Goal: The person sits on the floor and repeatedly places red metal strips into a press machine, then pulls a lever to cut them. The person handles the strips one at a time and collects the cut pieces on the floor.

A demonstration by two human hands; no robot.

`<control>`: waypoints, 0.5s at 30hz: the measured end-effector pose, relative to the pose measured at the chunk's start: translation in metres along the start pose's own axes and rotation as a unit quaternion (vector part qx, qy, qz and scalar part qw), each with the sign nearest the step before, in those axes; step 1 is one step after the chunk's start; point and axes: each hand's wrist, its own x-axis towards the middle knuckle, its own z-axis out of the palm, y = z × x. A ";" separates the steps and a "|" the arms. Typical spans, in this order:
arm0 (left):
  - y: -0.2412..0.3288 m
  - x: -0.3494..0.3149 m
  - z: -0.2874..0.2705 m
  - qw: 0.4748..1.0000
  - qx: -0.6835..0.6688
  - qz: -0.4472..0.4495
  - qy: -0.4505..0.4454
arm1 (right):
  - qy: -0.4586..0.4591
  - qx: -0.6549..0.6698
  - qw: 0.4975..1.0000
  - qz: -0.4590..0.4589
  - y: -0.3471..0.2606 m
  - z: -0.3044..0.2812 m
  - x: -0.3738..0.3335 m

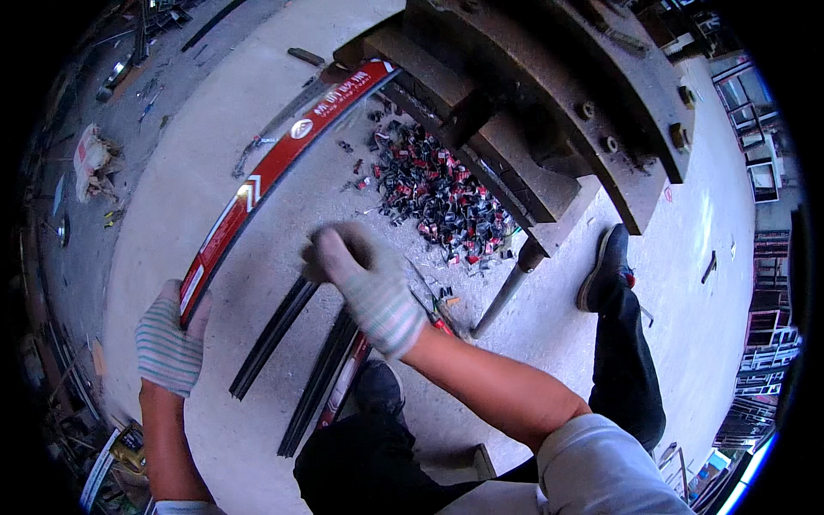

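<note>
My left hand [173, 336], in a striped knit glove, is closed around the near end of a long metal profile strip [266, 176] covered with red printed film. The strip slants up and away, and its far end meets the edge of a heavy rusty machine [506, 112]. My right hand [365, 279], gloved the same way, hangs over the floor to the right of the strip, apart from it. Its fingers are curled and slightly blurred, with dark staining at the tips. Whatever lies inside them, if anything, is hidden.
Under the machine lies a heap of small black and red offcuts [446, 193]. Dark profile bars [322, 378] lie on the floor near my left shoe [379, 390]. A metal leg [506, 296] reaches down from the machine. Frames [768, 343] stack along the right side.
</note>
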 end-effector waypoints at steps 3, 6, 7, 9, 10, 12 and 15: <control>0.004 0.001 -0.001 1.000 0.004 0.000 0.008 | 0.048 -0.114 0.992 0.006 0.017 -0.042 -0.038; -0.003 0.000 0.003 0.999 0.012 0.026 0.046 | 0.120 -0.133 0.984 -0.013 0.003 -0.079 -0.079; -0.006 -0.001 0.003 0.998 0.017 0.028 0.050 | 0.136 -0.197 0.970 -0.029 -0.007 -0.096 -0.090; -0.015 -0.003 0.006 0.997 0.029 0.030 0.058 | 0.182 -0.252 0.949 -0.044 -0.045 -0.120 -0.112; -0.015 -0.002 0.008 0.997 0.032 0.028 0.057 | 0.215 -0.246 0.944 -0.045 -0.071 -0.128 -0.125; -0.014 -0.004 0.006 0.997 0.047 0.021 0.056 | 0.280 -0.240 0.918 -0.144 -0.119 -0.157 -0.143; -0.015 -0.001 0.011 0.998 0.043 0.027 0.050 | 0.327 -0.241 0.855 -0.321 -0.228 -0.168 -0.178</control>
